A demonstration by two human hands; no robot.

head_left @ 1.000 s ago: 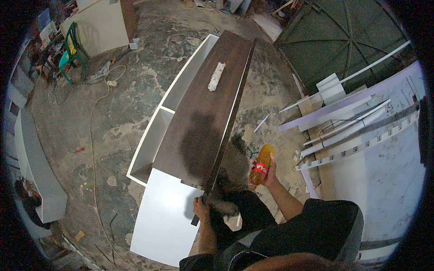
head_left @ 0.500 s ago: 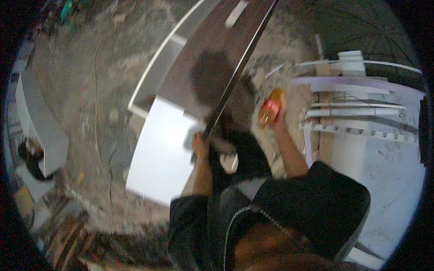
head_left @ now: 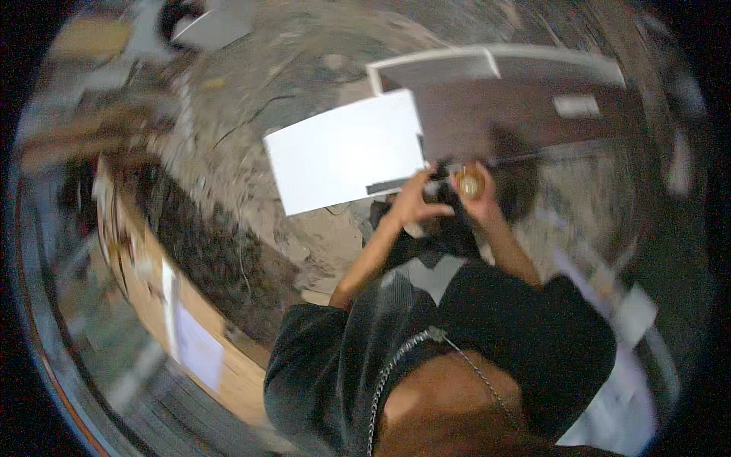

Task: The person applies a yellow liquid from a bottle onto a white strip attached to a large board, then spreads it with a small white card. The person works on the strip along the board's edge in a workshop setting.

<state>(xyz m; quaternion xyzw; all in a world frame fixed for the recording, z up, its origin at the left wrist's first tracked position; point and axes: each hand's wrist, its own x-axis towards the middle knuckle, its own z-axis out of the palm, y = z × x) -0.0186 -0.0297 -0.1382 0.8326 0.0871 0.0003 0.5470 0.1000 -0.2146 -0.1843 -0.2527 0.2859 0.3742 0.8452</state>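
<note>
My right hand (head_left: 483, 202) is wrapped round an amber plastic bottle (head_left: 470, 183), which points one end up at me. My left hand (head_left: 413, 201) is just left of it, thumb and fingers spread apart with nothing seen between them. Its fingertips are by the near corner of a white panel (head_left: 343, 152); whether they touch it is blurred. The panel borders a long dark brown board (head_left: 487, 107) with a pale raised rim along its far side. A dark strip (head_left: 388, 186) lies along the panel's near edge.
A small pale piece (head_left: 576, 106) lies on the brown board. At left stands a wooden-edged bench or board (head_left: 152, 289) with a white sheet (head_left: 198, 346) on it. Dusty ground (head_left: 320, 259) surrounds the work. White sheets (head_left: 620, 411) are at lower right, and a grey box (head_left: 217, 27) at upper left.
My view has swung round to the left. My right hand has brought the bottle in beside my left hand and turned it end-on. My left hand's fingers have spread from the board's edge.
</note>
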